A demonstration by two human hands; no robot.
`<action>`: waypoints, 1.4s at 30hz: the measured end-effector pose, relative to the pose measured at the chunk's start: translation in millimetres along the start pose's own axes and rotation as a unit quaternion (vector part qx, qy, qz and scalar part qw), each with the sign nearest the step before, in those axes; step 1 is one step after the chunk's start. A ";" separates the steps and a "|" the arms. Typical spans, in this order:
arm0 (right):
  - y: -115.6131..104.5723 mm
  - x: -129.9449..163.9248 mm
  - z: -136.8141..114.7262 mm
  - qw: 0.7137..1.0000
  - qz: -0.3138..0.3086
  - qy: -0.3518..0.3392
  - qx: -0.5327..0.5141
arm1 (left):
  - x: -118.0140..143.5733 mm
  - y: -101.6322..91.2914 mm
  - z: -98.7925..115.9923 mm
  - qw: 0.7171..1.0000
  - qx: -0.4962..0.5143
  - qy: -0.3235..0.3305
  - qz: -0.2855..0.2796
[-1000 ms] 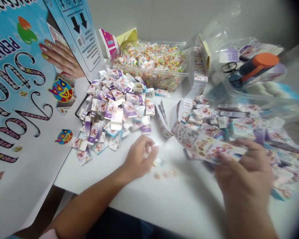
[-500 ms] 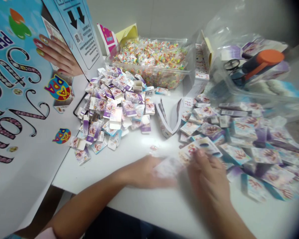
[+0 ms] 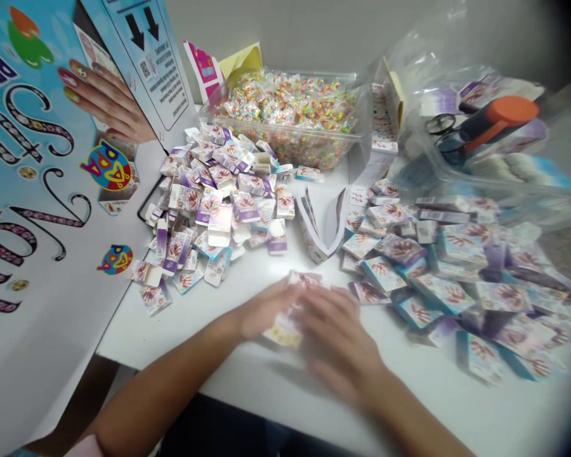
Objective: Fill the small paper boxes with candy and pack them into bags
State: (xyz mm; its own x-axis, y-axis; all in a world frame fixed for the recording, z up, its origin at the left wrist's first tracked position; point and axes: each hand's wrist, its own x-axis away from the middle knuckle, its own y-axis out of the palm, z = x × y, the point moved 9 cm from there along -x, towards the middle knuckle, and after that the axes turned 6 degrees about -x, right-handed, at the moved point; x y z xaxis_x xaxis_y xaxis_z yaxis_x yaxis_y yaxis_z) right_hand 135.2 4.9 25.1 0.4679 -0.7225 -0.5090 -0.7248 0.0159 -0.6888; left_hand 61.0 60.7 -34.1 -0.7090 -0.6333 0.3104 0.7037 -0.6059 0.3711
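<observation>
My left hand (image 3: 266,311) and my right hand (image 3: 340,333) meet over the table front. Between them is a small printed paper piece (image 3: 286,331), light with yellow marks, blurred and partly covered by fingers. My left hand is closed on its left side. The fingers of my right hand lie across the piece, smeared by motion, so their grip is unclear. A pinkish edge shows above the fingertips; I cannot tell whether it belongs to the same piece. To the right lies a pile of small blue and purple printed boxes (image 3: 445,292).
More small boxes (image 3: 219,209), some with open flaps, are heaped at left beside a large printed display board (image 3: 71,190). Behind stands a clear tub of colourful bead packets (image 3: 285,120). A folded paper strip (image 3: 321,244) stands mid-table. Scissors (image 3: 441,125) and an orange-topped tool (image 3: 511,113) sit at back right.
My right hand has moved left from the box pile with the printed card, bringing it against my left hand. The clear packet seen in my left hand can no longer be made out.
</observation>
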 end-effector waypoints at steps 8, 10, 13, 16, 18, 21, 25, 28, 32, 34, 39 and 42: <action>-20.0 -3.2 23.7 0.987 0.089 0.128 -0.033 | 4.4 12.3 -19.1 0.993 0.023 -0.087 -0.077; -17.7 -4.8 25.1 0.987 0.085 0.130 -0.042 | 3.9 11.5 -22.6 0.993 0.024 -0.090 -0.076; -20.1 -4.4 28.9 0.982 0.109 0.148 -0.054 | 3.6 12.5 -24.8 0.991 0.020 -0.094 -0.090; -23.9 -2.6 33.4 0.972 0.133 0.172 -0.088 | 4.3 15.3 -18.9 0.991 -0.002 -0.080 -0.108; -24.3 -1.3 37.4 0.964 0.136 0.195 -0.120 | 5.0 17.0 -10.0 0.992 -0.029 -0.053 -0.112; -23.5 1.1 43.7 0.948 0.134 0.238 -0.165 | 7.1 19.0 -0.6 0.992 -0.055 -0.032 -0.108; -24.4 3.5 50.9 0.923 0.143 0.285 -0.216 | 8.8 20.0 -1.5 0.990 -0.088 -0.046 -0.103; -23.2 5.1 56.9 0.902 0.145 0.316 -0.257 | 8.2 19.2 -3.2 0.988 -0.111 -0.038 -0.101; -18.2 10.6 64.1 0.878 0.144 0.335 -0.310 | 7.3 18.1 -4.3 0.988 -0.117 -0.027 -0.099; -12.1 16.3 68.1 0.861 0.140 0.343 -0.348 | 7.1 18.4 -4.0 0.988 -0.116 -0.023 -0.100; -2.3 32.3 79.5 0.807 0.171 0.365 -0.431 | 6.6 16.9 -5.4 0.989 -0.113 -0.027 -0.093; -2.6 35.7 83.0 0.795 0.189 0.371 -0.441 | 6.1 16.5 -4.1 0.990 -0.110 -0.015 -0.091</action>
State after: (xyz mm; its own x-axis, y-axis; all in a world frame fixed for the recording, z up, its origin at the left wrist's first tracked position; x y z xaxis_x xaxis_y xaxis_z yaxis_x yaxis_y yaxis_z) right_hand 195.8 36.4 -34.2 -0.0569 -0.9955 0.0757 -0.9685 0.0734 0.2379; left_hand 68.5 44.8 -29.6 -0.8237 -0.4915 0.2826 0.5551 -0.8007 0.2253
